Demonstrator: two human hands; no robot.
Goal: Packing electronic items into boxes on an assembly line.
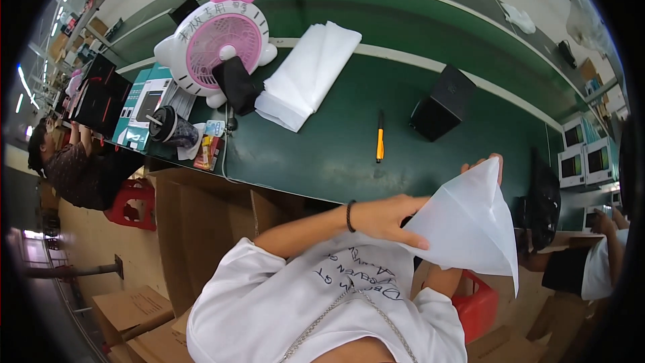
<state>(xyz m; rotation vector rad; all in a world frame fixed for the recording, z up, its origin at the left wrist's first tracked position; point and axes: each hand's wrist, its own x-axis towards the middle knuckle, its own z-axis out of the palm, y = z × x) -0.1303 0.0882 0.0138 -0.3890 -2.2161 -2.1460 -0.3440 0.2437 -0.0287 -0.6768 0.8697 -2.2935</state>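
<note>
A white translucent bag point(470, 225) is held up in front of my chest, over the near edge of the green table point(336, 154). My left hand point(384, 218), with a black band at the wrist, grips the bag's left side. My right hand point(485, 161) is mostly hidden behind the bag; only its fingertips show at the bag's top corner, pinching it. A stack of the same white bags point(309, 74) lies further back on the table. A black box point(442, 103) and an orange and black pen point(380, 136) lie between the stack and my hands.
A pink and white desk fan point(225, 44), a dark cup point(171, 126) and teal boxes point(141, 104) stand at the table's left. Cardboard boxes point(201, 228) and red stools point(131, 203) are below. One person point(74, 168) sits at the left, another person point(598, 262) at the right near small white monitors point(581, 154).
</note>
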